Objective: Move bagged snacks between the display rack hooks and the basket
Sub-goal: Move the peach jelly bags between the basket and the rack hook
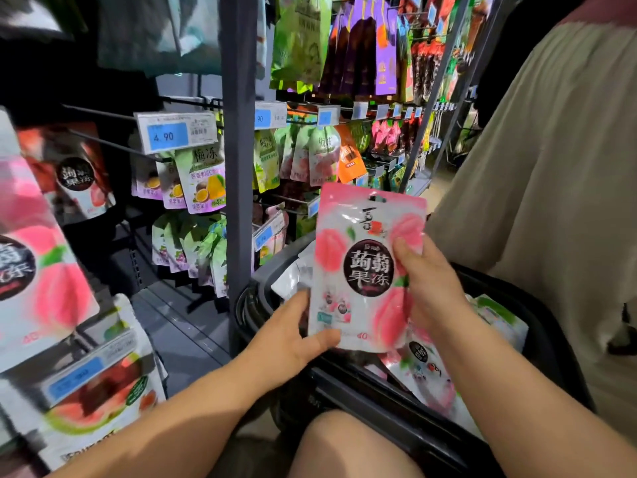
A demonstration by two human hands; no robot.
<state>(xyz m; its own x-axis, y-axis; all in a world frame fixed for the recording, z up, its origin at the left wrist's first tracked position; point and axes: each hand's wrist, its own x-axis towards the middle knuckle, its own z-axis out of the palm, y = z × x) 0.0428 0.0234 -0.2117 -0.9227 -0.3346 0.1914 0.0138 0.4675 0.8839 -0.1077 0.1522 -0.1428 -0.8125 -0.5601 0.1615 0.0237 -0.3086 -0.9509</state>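
I hold a pink peach jelly bag (365, 267) upright above the black basket (386, 405). My left hand (293, 332) grips its lower left corner, thumb on the front. On the bag's right edge my right hand (431, 288) pinches it, thumb over the printed peaches. More bags of the same kind (424, 367) lie inside the basket. Matching peach bags (38, 270) hang very close at the far left on the display rack (238, 167).
Rack hooks with price tags (175, 132) carry green and purple snack bags (203, 181) ahead of me. A grey upright post stands just left of the basket. A person in a beige top (551, 167) stands at the right. My bare knee (344, 443) is below the basket.
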